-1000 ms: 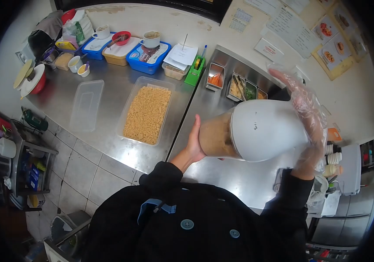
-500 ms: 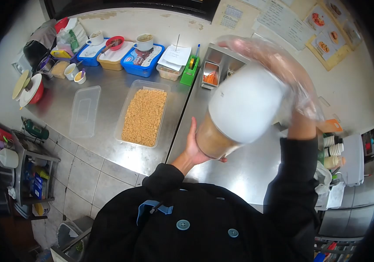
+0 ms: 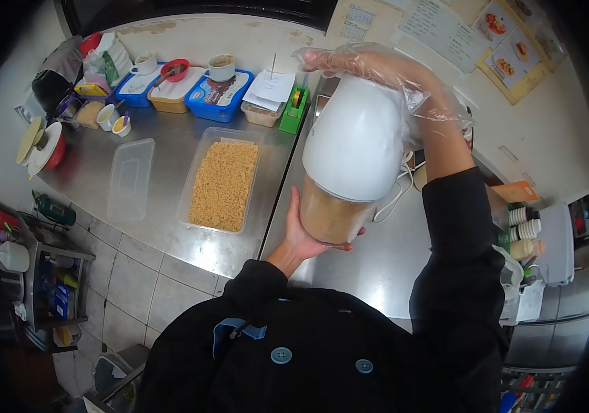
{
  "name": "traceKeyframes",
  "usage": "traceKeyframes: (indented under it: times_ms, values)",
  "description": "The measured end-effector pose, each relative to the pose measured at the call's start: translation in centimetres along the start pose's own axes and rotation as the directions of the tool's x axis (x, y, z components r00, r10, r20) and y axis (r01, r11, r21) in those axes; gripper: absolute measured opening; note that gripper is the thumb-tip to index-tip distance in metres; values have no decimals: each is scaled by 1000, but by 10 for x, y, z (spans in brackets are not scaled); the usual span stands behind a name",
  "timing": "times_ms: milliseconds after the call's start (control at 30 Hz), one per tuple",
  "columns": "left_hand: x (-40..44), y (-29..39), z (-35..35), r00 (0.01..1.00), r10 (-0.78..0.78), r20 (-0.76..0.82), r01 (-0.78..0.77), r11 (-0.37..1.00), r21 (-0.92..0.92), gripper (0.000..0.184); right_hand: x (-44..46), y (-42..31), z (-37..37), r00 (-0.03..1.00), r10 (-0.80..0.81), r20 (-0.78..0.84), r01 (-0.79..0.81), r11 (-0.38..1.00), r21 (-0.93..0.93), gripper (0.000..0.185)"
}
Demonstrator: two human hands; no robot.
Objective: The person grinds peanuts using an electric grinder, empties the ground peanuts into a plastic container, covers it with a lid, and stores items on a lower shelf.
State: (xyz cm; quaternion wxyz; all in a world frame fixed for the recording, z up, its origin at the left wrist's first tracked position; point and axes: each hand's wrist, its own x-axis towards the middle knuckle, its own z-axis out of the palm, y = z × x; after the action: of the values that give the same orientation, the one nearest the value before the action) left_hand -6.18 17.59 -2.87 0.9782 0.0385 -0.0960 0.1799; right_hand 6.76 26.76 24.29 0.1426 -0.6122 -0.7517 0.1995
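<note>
A blender with a white top (image 3: 353,138) and a clear cup (image 3: 336,213) is held nearly upright, slightly tilted, over the steel counter. Light brown contents show through the cup wall. My left hand (image 3: 305,237) is closed round the cup's lower end, its thumb up the left side. My right hand (image 3: 384,69), in a loose clear plastic glove, lies over the far end of the white top and holds it. To the left, a clear tub (image 3: 186,199) of light brown crumbs (image 3: 222,186) stands on the counter, beside a clear lid (image 3: 131,180).
Blue tubs (image 3: 217,96), cups and a green tape dispenser (image 3: 294,110) line the wall. A red bowl with a plate (image 3: 50,148) stands far left. A white cable (image 3: 398,196) lies right of the blender. Stacked cups (image 3: 525,227) stand far right.
The blender has swung from lying nearly sideways to nearly upright, its white top moving up and left. My right hand has moved up and left with it; my left hand stays round the cup.
</note>
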Motion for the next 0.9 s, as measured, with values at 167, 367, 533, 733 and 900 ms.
traceKeyframes:
  times_ms: [167, 367, 533, 733, 900]
  values:
    - [0, -1, -2, 999, -9, -47, 10, 1000, 13, 104, -5, 5, 3, 998, 19, -55, -15, 998, 59, 91]
    - [1, -2, 1, 999, -3, -38, 4, 1000, 16, 104, -7, 11, -2, 998, -11, -60, 15, 998, 68, 89]
    - [1, -4, 1, 999, -11, -43, 10, 1000, -3, 103, -16, -2, -6, 998, 64, 5, -64, 996, 63, 80]
    - [2, 0, 11, 999, -19, -28, 19, 1000, -13, 101, -12, 2, -7, 996, -27, -85, 34, 996, 88, 90]
    - [6, 1, 16, 999, -38, -5, 38, 999, -2, 100, -20, -11, -15, 994, -37, -100, 34, 999, -31, 95]
